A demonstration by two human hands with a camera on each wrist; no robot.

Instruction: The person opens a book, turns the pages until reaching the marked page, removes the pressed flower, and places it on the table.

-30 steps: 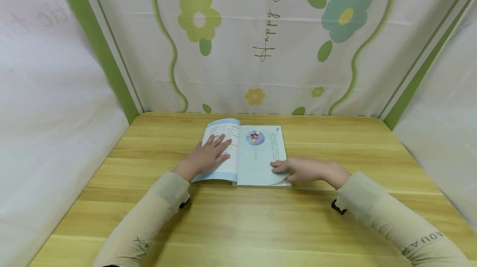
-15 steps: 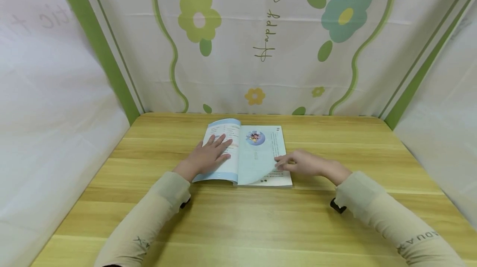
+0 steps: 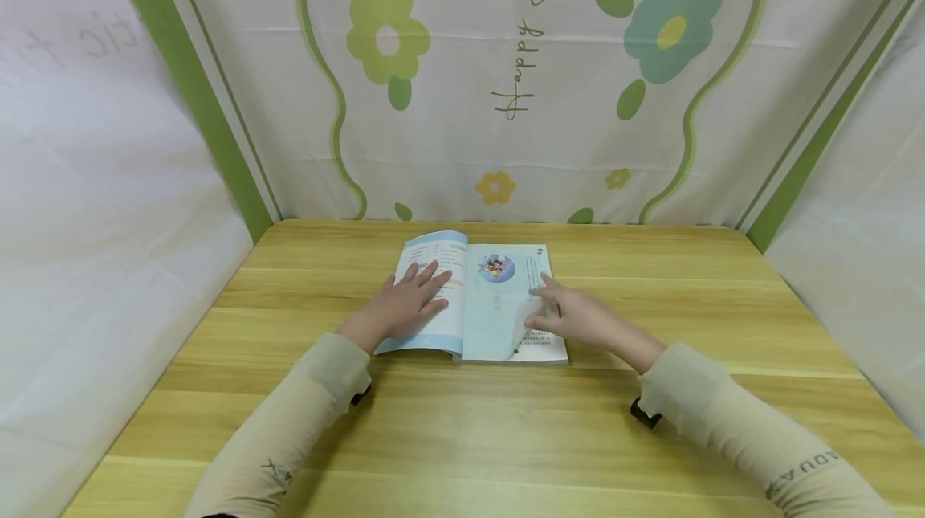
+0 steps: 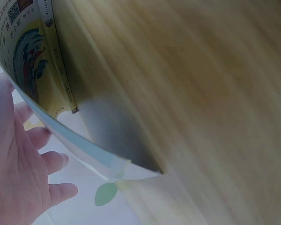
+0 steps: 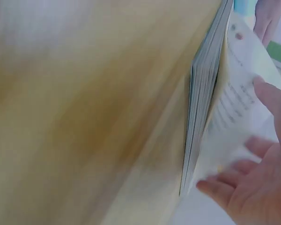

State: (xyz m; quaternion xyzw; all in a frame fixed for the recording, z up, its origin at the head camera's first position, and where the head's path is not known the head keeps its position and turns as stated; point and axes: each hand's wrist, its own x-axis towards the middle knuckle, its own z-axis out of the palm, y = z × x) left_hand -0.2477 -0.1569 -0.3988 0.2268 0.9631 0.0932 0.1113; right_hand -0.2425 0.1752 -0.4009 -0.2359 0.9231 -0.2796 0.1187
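Your two arms come into the head view in long, pale beige sleeves of a smooth, snug fabric that run right down to the wrists. The left sleeve carries small dark lettering near the bottom edge of the view, only a few marks readable. The right sleeve shows dark capital letters along the forearm, reading roughly "AQUA". At each cuff a small black piece, a strap or clip, peeks out from under the wrist: one beside the left cuff, one below the right cuff. Your left hand and right hand are bare, no gloves, rings or watch showing.
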